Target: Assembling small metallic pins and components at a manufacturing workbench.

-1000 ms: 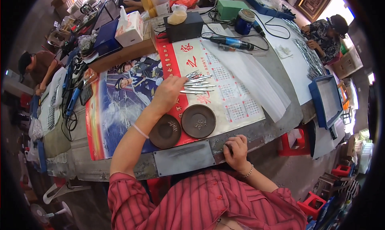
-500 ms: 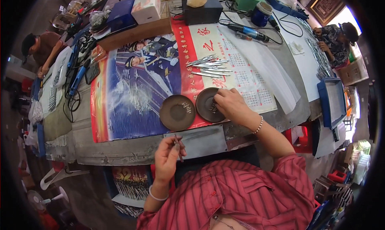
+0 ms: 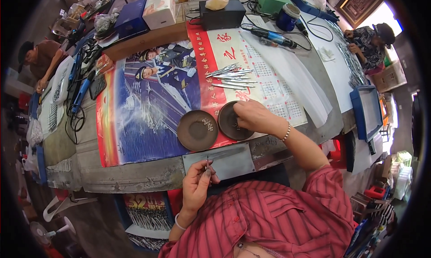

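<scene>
Just off the bench's front edge, my left hand (image 3: 197, 184) is closed round a slim silver metal piece (image 3: 207, 163), its tip pointing up between thumb and fingers. My right hand (image 3: 259, 118) reaches over the right-hand brown dish (image 3: 227, 115). Its fingertips are pinched together at tiny parts in that dish; whether anything is between them is too small to see. The left-hand brown dish (image 3: 191, 136) stands right beside it, with small pale pieces (image 3: 208, 124) inside. Beyond the dishes lies a loose pile of slim silver metal pieces (image 3: 232, 77).
A printed poster (image 3: 148, 136) covers the middle of the bench. Behind it stand a tissue box (image 3: 160, 11), a black box (image 3: 222, 15) and a blue handpiece tool (image 3: 273, 37) with cables. A blue tray (image 3: 366, 112) sits at the right edge. Two people work at either side.
My left hand has moved right and slightly down, turning the slim piece more upright. My right hand has shifted slightly left over the dish, fingers still pinched. The view has shifted a little.
</scene>
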### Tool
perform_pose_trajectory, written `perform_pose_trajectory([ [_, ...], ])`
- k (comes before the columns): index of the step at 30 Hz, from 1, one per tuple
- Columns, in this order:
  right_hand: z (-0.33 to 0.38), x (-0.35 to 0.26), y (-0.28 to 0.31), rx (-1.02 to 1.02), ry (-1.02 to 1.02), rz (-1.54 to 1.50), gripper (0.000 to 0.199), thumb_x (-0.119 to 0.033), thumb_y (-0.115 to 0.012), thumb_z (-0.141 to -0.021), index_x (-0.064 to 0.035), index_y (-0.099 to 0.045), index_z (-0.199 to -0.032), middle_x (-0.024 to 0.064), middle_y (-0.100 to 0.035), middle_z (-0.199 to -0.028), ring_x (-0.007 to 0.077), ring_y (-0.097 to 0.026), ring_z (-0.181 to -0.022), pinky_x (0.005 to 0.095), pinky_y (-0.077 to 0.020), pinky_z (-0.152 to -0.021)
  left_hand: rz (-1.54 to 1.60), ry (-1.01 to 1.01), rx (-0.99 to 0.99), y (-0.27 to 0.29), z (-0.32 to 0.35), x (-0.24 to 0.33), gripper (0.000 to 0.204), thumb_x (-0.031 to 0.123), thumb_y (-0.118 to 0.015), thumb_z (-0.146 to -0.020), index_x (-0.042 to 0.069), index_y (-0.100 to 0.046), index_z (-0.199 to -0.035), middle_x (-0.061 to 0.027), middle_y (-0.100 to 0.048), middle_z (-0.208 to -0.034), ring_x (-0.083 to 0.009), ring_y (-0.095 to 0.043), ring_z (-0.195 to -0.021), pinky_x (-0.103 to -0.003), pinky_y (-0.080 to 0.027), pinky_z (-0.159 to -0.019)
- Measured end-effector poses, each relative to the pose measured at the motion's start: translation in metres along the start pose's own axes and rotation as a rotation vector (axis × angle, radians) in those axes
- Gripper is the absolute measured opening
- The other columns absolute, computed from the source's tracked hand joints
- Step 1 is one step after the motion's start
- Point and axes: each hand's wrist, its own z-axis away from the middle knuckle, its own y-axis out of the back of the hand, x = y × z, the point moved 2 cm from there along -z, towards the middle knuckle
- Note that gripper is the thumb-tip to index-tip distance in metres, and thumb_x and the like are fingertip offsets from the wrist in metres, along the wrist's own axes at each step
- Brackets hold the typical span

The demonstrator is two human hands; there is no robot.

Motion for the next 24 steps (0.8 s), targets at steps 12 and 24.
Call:
perform_pose_trajectory([
  [12, 0.037, 0.005, -0.006, 0.379, -0.481, -1.504, 0.010, 0.004, -0.059, -0.084, 0.0008, -0.055, -0.092, 0.0086, -0.062, -0.086, 0.0132, -0.061, -0.074, 0.0246, -0.0525, -0.070, 0.031, 0.066, -0.083, -0.024, -0.028, -0.010, 0.026, 0.010, -0.050, -0.098, -0.001, -0.050, -0.122, -0.0061, -0.057, -0.096, -0.0057, -0.048, -0.064, -0.018, -0.041, -0.059],
  [24, 0.048, -0.025, 0.009, 0.276, -0.372, -1.594, 0.013, 0.003, -0.061, -0.085, -0.0004, -0.057, -0.097, 0.0029, -0.059, -0.092, 0.0108, -0.060, -0.085, 0.0246, -0.0504, -0.075, -0.753, -0.428, -0.129, -0.051, -0.058, 0.019, 0.022, -0.001, -0.063, -0.082, 0.000, -0.061, -0.104, -0.0142, -0.064, -0.082, -0.0256, -0.064, -0.069, -0.032, -0.050, -0.060],
])
